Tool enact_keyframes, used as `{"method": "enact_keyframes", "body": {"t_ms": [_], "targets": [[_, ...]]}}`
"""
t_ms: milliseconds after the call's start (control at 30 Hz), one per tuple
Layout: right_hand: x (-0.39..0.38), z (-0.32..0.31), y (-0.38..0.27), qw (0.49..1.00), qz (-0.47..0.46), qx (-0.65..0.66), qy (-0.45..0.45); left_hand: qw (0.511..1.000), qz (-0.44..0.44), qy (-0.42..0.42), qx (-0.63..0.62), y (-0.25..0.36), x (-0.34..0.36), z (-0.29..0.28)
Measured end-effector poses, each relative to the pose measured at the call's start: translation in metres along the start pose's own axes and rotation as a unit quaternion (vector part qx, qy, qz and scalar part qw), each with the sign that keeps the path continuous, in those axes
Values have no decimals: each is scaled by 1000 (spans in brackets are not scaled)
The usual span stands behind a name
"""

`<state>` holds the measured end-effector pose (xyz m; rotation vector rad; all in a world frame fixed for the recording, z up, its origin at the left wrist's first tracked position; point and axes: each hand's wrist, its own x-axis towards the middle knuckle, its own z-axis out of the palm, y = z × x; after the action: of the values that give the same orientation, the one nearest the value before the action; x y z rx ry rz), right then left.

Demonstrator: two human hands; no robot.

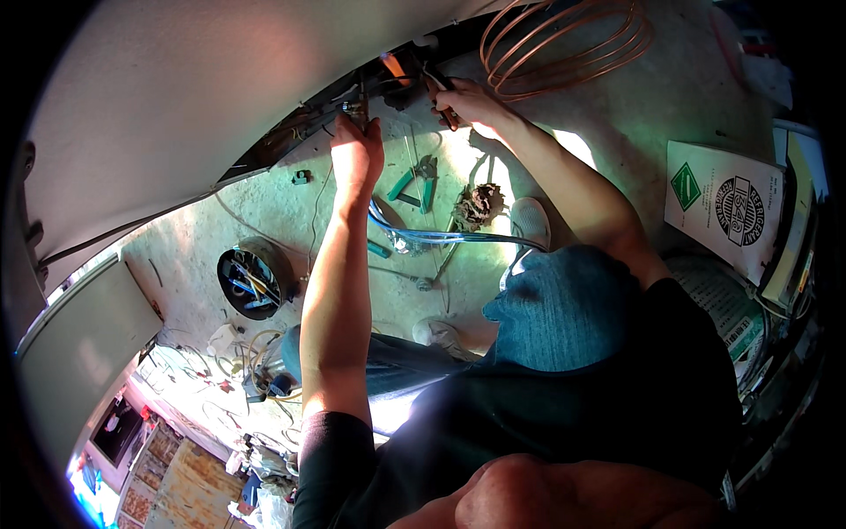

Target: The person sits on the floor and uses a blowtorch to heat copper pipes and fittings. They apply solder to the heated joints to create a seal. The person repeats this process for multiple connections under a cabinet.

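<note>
My left hand [355, 152] grips a small metal fitting [352, 109] on a short pipe at the dark underside opening of a large pale panel [176, 70]. My right hand [476, 109] is closed on dark, reddish-brown pliers [447, 113], their upper end inside the same opening. An orange piece [393, 67] shows between the two hands, among dark wires and pipes. On the concrete below lie green-handled pliers [427, 192]. Blue hoses [432, 235] curve from beside my left wrist toward my knee.
A copper coil [529, 93] lies upper right, a white printed cardboard box [701, 238] right. A round black container of tools [278, 269] sits left of my arm. A clump of brown debris [480, 203] and loose hoses lie about my shoes. A pale door [88, 344] stands lower left.
</note>
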<state>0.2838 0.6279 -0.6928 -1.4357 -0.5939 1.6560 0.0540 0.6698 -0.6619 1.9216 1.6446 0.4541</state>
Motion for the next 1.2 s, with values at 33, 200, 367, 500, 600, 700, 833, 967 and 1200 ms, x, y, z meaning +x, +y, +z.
{"method": "enact_keyframes", "body": {"t_ms": [33,200,367,500,600,700,833,967,1200], "targets": [[0,0,0,1000,-1,0,-2,1000,1,0,3,0,0,-1],[1,-3,0,1000,19,1,-7,1000,-17,-6,-1,5,0,-2],[5,-3,1,1000,24,0,-3,1000,-21,-8,7,4,1,-2],[7,-6,1,999,44,-26,-16,1000,-25,-12,3,8,-1,-2],[7,-7,-1,998,53,-32,-33,1000,-19,-10,2,6,0,-1],[5,-7,-2,998,53,-25,-35,1000,-22,-10,3,4,1,0],[5,-8,0,998,52,-21,-34,999,-29,-13,4,7,1,0],[6,-8,0,998,54,-20,-31,1000,-24,-8,2,7,0,1],[12,-8,7,999,36,-17,-27,1000,-5,0,9,3,1,4]]}}
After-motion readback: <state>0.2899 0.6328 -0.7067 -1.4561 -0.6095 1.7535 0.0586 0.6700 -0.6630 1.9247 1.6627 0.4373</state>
